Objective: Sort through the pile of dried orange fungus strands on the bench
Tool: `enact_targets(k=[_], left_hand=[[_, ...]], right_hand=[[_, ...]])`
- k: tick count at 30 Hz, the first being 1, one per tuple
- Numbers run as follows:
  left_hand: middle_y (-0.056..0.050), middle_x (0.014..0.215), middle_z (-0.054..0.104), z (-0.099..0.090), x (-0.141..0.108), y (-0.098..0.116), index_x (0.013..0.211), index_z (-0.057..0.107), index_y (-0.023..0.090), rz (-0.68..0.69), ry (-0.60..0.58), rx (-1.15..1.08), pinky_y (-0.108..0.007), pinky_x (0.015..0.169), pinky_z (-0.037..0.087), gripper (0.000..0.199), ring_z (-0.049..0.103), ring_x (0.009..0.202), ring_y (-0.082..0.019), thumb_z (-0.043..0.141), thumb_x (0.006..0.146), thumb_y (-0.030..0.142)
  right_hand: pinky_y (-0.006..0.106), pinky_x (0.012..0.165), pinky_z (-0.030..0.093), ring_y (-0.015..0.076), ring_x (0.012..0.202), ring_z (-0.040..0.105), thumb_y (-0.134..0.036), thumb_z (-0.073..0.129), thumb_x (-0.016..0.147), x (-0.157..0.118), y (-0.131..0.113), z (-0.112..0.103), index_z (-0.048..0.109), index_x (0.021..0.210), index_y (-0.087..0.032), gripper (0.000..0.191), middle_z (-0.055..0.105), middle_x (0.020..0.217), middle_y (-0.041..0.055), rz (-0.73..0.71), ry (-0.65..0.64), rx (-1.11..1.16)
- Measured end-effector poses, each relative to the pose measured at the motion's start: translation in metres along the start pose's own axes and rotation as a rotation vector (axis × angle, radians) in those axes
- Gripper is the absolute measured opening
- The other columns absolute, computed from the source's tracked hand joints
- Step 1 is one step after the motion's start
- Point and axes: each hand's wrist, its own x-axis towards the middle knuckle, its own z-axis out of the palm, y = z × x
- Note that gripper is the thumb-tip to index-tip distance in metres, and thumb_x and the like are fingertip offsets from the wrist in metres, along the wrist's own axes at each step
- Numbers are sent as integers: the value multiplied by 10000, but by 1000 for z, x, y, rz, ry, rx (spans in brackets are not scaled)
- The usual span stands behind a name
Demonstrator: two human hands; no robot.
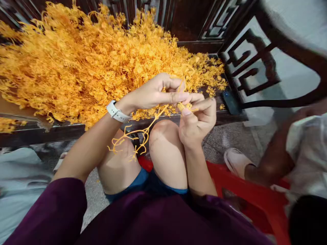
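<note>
A branching yellow-orange stem (146,131) hangs down over my knees from my left hand (160,92), whose thumb and fingers are pinched on it. My right hand (198,122) touches the left fingertips and pinches a small yellow piece (185,107) between thumb and forefinger. A white watch (118,112) is on my left wrist. Behind both hands spreads a big heap of yellow-orange sprigs (97,61).
The heap lies on a dark wooden bench (68,131) with a carved armrest (268,64) at the right. A dark phone (231,101) rests near its right end. People sit on both sides; a red stool (252,194) stands at the right.
</note>
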Motion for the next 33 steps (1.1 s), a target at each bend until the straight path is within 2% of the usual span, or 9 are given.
enact_targets(k=[4,10,15,22,29,33], left_hand=[[53,633,435,0,0,4,703,549,143,-7,29,35,-217,593,354,631,423,596,-40,644,940,720],[13,684,551,-1,-1,7,732,632,128,-25,22,50,-230,605,388,604,477,623,-60,686,923,699],[16,653,543,4,0,8,717,639,139,-20,8,40,-234,589,372,605,466,601,-61,685,917,708],[-13,679,610,6,3,5,726,658,145,-3,-7,19,-250,608,409,593,546,636,-98,695,909,708],[-17,694,616,6,3,3,709,633,137,0,8,31,-245,620,420,605,552,652,-92,687,920,702],[15,675,552,5,3,6,717,615,127,31,27,29,-234,645,414,620,538,653,-70,655,944,703]], right_hand=[[481,880,620,207,897,683,-399,754,944,0,-6,1,543,869,-280,254,651,966,3,27,10,-39],[477,899,615,199,897,674,-399,745,957,-1,-14,3,576,852,-281,232,641,931,3,43,12,-104],[449,821,627,178,809,648,-414,777,929,-2,-17,3,601,828,-282,242,624,883,-3,74,65,-96],[448,785,619,175,791,626,-406,824,874,-2,-20,3,581,740,-273,308,582,835,-4,63,131,-111],[442,764,588,177,769,578,-383,770,931,0,-22,3,550,755,-267,304,547,826,2,9,47,-140],[421,722,559,174,726,528,-341,731,952,0,-20,1,491,757,-265,318,478,799,0,-48,-20,-169]])
